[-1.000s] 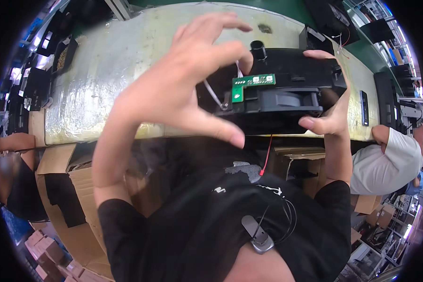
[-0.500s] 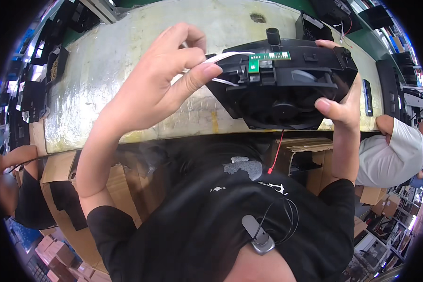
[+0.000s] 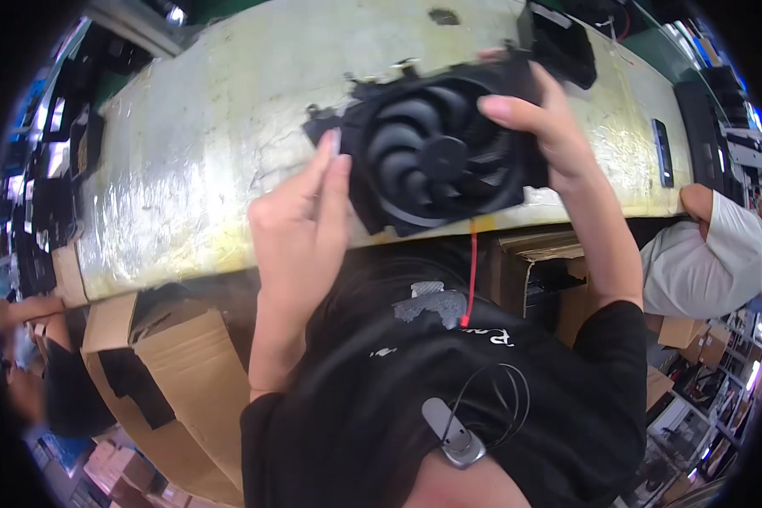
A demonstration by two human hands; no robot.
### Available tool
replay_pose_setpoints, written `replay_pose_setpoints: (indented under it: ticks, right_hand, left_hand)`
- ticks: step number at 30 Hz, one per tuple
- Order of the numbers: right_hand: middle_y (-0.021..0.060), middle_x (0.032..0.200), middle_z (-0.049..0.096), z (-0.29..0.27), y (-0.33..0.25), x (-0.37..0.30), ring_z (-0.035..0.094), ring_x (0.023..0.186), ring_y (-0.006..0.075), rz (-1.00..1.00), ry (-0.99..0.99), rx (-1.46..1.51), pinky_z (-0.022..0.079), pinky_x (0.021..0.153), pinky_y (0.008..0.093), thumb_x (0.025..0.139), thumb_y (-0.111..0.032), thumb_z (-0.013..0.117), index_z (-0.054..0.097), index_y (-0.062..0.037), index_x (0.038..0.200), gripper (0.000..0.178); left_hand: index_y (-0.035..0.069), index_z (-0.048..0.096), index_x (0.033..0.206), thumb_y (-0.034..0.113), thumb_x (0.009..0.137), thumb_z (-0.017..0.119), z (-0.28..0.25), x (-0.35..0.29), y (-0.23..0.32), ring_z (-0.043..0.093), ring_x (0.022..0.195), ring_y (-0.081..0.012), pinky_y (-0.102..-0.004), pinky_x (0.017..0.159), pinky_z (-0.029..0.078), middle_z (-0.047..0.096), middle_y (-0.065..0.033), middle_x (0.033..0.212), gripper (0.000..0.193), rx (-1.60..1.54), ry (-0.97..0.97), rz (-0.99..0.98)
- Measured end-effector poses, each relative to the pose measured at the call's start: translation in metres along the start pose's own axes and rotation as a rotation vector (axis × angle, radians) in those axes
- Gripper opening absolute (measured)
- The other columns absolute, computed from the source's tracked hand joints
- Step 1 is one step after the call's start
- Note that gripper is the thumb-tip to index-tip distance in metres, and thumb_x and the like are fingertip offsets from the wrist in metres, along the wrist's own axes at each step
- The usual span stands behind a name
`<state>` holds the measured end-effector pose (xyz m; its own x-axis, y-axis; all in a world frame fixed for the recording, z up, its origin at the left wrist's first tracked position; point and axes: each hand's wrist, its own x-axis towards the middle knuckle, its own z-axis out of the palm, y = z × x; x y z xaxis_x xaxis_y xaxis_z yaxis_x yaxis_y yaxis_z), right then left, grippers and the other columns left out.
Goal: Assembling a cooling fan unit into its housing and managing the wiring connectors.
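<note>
A black fan unit (image 3: 443,158) is held up over the table's near edge, its round fan and blades turned towards me. My right hand (image 3: 554,127) grips the housing at its right side, thumb on the front and fingertips behind. At the left corner of the housing, my left hand (image 3: 300,220) is closed in a pinch. A short piece of white cable (image 3: 336,141) shows between its fingertips; the remainder is hidden. From the bottom of the unit hangs a thin red lead (image 3: 472,271) with a small red plug. The green circuit board is out of sight.
Film covers the pale worktable (image 3: 186,161). A black open bin (image 3: 563,46) stands at its far right, and a dark phone-like slab (image 3: 662,152) lies near the right end. Cardboard boxes (image 3: 186,364) stand below the near edge. People (image 3: 707,262) sit at both sides.
The fan unit has tilted so its fan face shows fully, and it has shifted left. My left hand has come down and right against the housing's left corner. The circuit board has gone from sight.
</note>
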<state>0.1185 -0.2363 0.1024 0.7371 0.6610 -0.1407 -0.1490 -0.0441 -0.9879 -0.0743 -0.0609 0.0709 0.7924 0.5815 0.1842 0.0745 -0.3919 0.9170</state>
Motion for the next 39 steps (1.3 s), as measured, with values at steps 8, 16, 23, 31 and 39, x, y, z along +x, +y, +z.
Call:
replay_pose_setpoints:
  ticks: [8,16,23,31,39]
  right_hand:
    - [0.0184,0.122,0.060,0.022,0.037,0.041,0.061,0.111,0.0223,0.214,-0.049,0.185,0.052,0.093,0.0363,0.079,-0.039,0.080,0.047,0.0056,0.131,0.076]
    - [0.0131,0.116,0.063,-0.095,0.001,0.047,0.058,0.110,0.0306,-0.533,0.270,-1.253,0.048,0.094,0.0400,0.085,-0.020,0.071,0.066,-0.0080,0.119,0.036]
    - [0.0092,0.117,0.064,-0.185,0.004,0.071,0.058,0.110,0.0301,-0.533,0.184,-1.548,0.048,0.093,0.0389,0.086,-0.006,0.065,0.072,-0.0090,0.109,0.024]
    - [0.0061,0.118,0.063,-0.193,0.005,0.077,0.059,0.108,0.0267,-0.618,0.015,-1.594,0.048,0.091,0.0375,0.087,-0.007,0.064,0.073,-0.0085,0.105,0.020]
    - [0.0054,0.114,0.063,-0.201,0.002,0.076,0.059,0.106,0.0275,-0.812,-0.095,-1.738,0.048,0.090,0.0382,0.084,-0.004,0.063,0.070,-0.0115,0.106,0.025]
  left_hand:
    - [-0.005,0.064,0.120,0.009,0.096,0.055,0.002,0.051,-0.024,0.048,0.057,-0.0122,-0.0312,0.056,0.044,0.056,-0.0234,0.065,0.029,0.435,0.003,0.062]
    - [-0.004,0.063,0.122,0.006,0.095,0.055,0.011,0.049,-0.020,0.051,0.054,-0.0198,-0.0328,0.055,0.043,0.057,-0.0234,0.065,0.030,0.477,0.019,0.037]
    - [-0.012,0.053,0.128,0.002,0.093,0.050,-0.009,0.047,0.003,0.059,0.065,-0.0371,-0.0421,0.063,0.046,0.058,-0.0285,0.076,0.038,0.563,-0.235,0.039]
    - [-0.014,0.049,0.131,0.001,0.093,0.048,-0.013,0.046,0.001,0.056,0.062,-0.0373,-0.0418,0.062,0.045,0.056,-0.0277,0.072,0.041,0.530,-0.298,-0.022]
    - [-0.008,0.049,0.135,0.003,0.094,0.051,-0.012,0.043,-0.021,0.046,0.059,-0.0195,-0.0323,0.059,0.043,0.053,-0.0197,0.071,0.043,0.301,-0.217,-0.004]
